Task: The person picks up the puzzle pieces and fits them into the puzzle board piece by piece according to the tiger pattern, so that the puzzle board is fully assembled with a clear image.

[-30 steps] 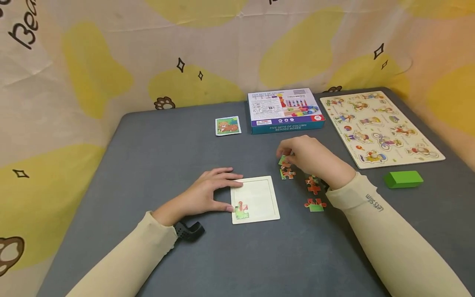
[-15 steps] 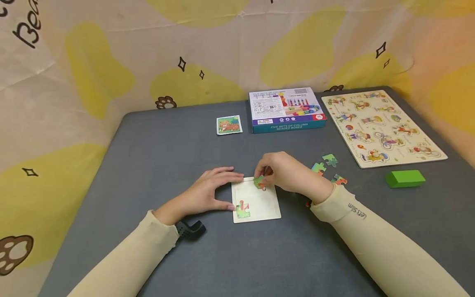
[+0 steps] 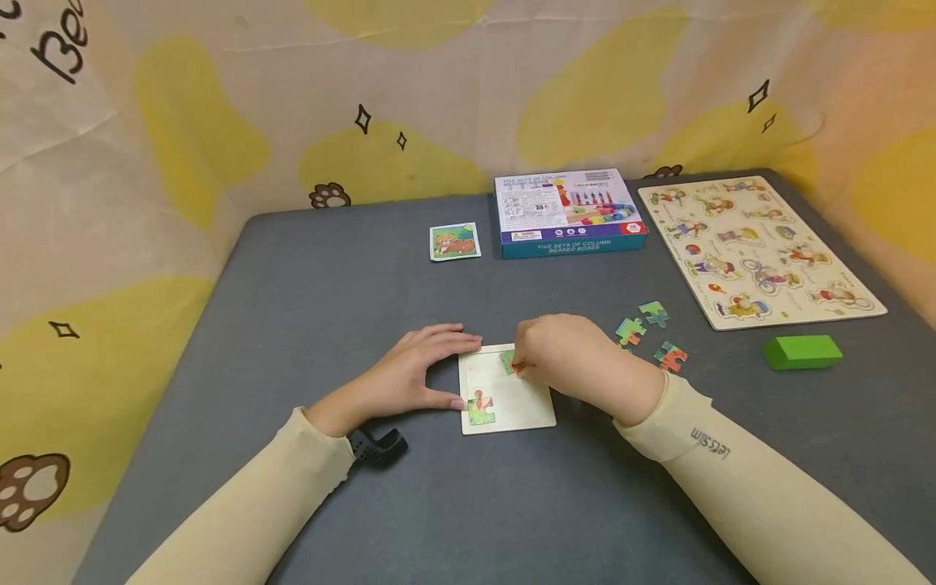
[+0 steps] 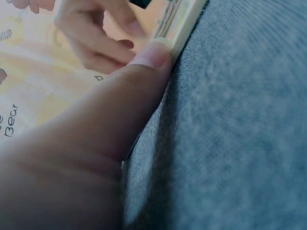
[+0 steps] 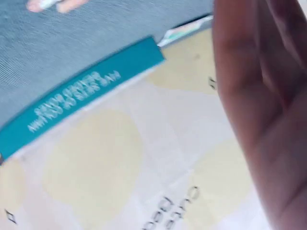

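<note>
A small square wooden puzzle tray (image 3: 522, 408) lies at the middle of the table. My left hand (image 3: 398, 370) rests at its left side, fingers spread and straight, fingertips at the top left corner and thumb at the left edge. In the left wrist view the thumb (image 4: 148, 60) lies right on the tray's rim. One jigsaw piece (image 3: 481, 409), green and orange, sits in the tray's lower left corner. My right hand (image 3: 566, 353) pinches another green and orange jigsaw piece (image 3: 507, 362) at the tray's top edge, its curled fingers partly covering it.
Several loose jigsaw pieces (image 3: 630, 331) lie right of the tray, some partly hidden by the right wrist. Farther right are a green block (image 3: 802, 353) and a large picture board (image 3: 760, 252). Behind stand a beaded-boxes carton (image 3: 570, 219) and a small picture card (image 3: 455, 242).
My right hand has carried a jigsaw piece from the loose pieces leftward to the tray's top edge and lowered it there. The left hand has stayed at the tray's left side.
</note>
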`<state>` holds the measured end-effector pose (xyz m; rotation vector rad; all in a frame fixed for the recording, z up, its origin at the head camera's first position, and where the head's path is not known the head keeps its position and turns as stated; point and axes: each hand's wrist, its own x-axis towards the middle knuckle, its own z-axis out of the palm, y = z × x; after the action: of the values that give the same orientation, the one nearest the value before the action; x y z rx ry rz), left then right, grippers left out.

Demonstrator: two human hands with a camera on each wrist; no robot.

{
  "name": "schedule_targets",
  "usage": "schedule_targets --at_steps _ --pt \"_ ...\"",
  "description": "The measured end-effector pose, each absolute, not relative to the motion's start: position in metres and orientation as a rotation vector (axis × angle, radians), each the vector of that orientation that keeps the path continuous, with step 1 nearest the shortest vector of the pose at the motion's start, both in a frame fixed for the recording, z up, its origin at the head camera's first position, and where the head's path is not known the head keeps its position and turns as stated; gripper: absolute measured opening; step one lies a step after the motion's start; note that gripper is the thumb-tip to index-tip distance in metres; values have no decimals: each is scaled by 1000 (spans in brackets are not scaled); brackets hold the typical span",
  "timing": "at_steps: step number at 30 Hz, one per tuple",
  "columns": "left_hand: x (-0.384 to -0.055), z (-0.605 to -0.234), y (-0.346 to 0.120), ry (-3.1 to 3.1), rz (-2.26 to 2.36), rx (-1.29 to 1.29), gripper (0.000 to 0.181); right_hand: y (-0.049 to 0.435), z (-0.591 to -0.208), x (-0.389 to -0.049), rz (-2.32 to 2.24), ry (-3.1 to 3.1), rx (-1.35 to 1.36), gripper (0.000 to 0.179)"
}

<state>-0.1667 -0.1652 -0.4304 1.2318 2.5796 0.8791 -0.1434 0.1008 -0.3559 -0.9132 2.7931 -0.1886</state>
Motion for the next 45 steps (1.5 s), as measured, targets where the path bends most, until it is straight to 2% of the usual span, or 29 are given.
schedule_targets --at_steps 6,13,22,31,41,45 --pt "-170 -430 -163 2600 850 1231 86 95 -356 -131 -22 2775 -1007 21" --pt "-171 -427 -163 2602 816 1231 85 91 -359 -127 25 2757 -1082 26" --pt "-172 -427 -163 2602 800 1246 83 86 -366 -125 58 2751 -1203 46" --pt "-171 -428 -163 2598 815 1236 80 80 -373 -120 222 2764 -1199 59" --pt "-168 -427 -165 2583 899 1207 78 81 -383 -125 177 2886 -1239 52" --pt "-167 -427 -166 2570 925 1168 72 83 -385 -128 127 2890 -1268 54"
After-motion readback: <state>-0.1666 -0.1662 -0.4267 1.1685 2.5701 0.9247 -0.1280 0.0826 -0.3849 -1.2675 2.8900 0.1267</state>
